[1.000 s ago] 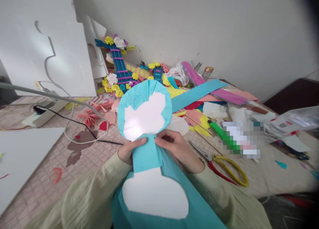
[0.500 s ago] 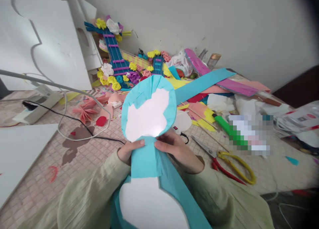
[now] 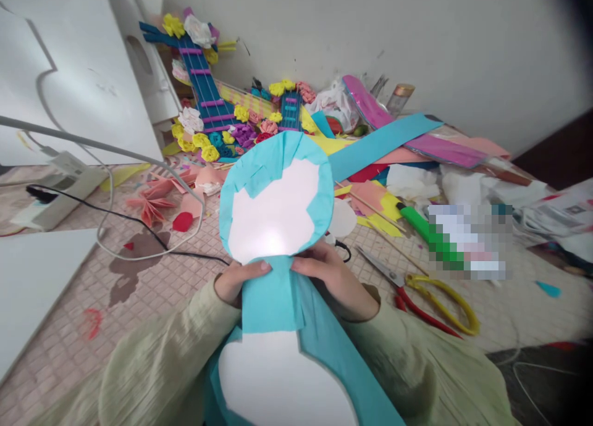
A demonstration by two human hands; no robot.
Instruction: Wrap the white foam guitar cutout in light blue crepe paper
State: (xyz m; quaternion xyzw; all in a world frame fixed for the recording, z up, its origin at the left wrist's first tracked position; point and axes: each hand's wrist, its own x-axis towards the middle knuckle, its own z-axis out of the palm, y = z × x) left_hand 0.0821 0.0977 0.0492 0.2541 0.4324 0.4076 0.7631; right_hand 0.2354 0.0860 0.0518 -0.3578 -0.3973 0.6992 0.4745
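A white board cutout (image 3: 282,376), round at the top with a narrow neck and a wider body, stands upright before me. Blue crepe paper (image 3: 271,302) wraps its neck, and more is folded over the rim of the round top. My left hand (image 3: 241,279) grips the neck from the left, thumb pressed on the paper. From the right, my right hand (image 3: 336,281) pinches the same spot with its thumb on the front. The other fingers of both hands are hidden behind the cutout. A loose blue sheet (image 3: 343,352) hangs behind the lower body.
Red-and-yellow scissors (image 3: 417,290) lie open on the right, near a green-handled tool (image 3: 419,225). Paper-flower-decorated guitar shapes (image 3: 204,86) lean at the back wall. Cables and a power strip (image 3: 60,194) lie left, beside a white board (image 3: 41,284). Blue and pink paper strips (image 3: 384,145) lie behind.
The view has shifted slightly, and the cutout appears a little larger and closer. Both hands keep their hold on the neck at nearly the same place.
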